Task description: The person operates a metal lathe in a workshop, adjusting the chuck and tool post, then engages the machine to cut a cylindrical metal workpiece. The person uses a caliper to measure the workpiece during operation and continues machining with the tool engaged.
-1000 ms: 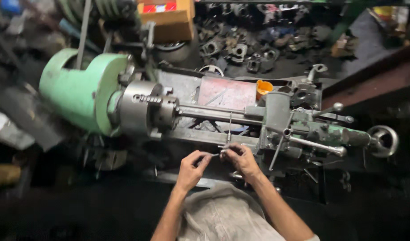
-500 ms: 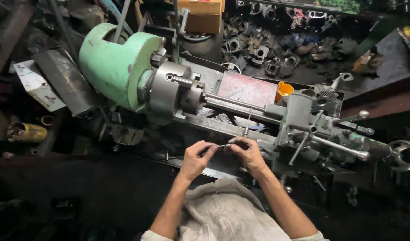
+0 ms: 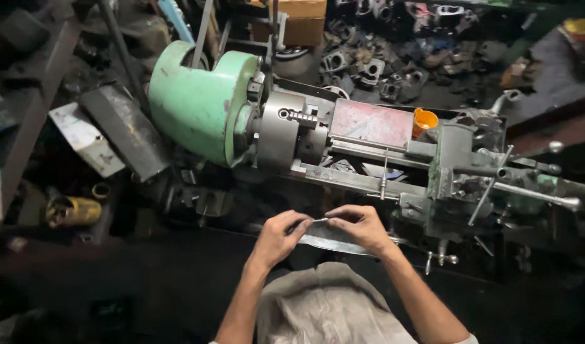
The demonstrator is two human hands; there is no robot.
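My left hand (image 3: 281, 236) and my right hand (image 3: 360, 227) meet in front of a lathe, fingertips pinched on a small thin metal piece (image 3: 320, 220) held between them. What that piece is cannot be made out. Under my hands lies a curved grey metal sheet (image 3: 334, 239). The lathe has a green headstock (image 3: 200, 102) on the left, a steel chuck (image 3: 286, 130) beside it, and a carriage with handles (image 3: 461, 175) to the right.
An orange cup (image 3: 424, 120) sits behind the lathe bed near a reddish plate (image 3: 371, 122). Several dark metal castings (image 3: 394, 70) lie at the back. A yellow can (image 3: 73, 210) and flat metal plates (image 3: 105, 137) lie at left. Grey cloth (image 3: 327, 309) covers my lap.
The view has swung left and down, so the lathe sits further right in frame. My hands stay together on the small metal piece, barely shifted.
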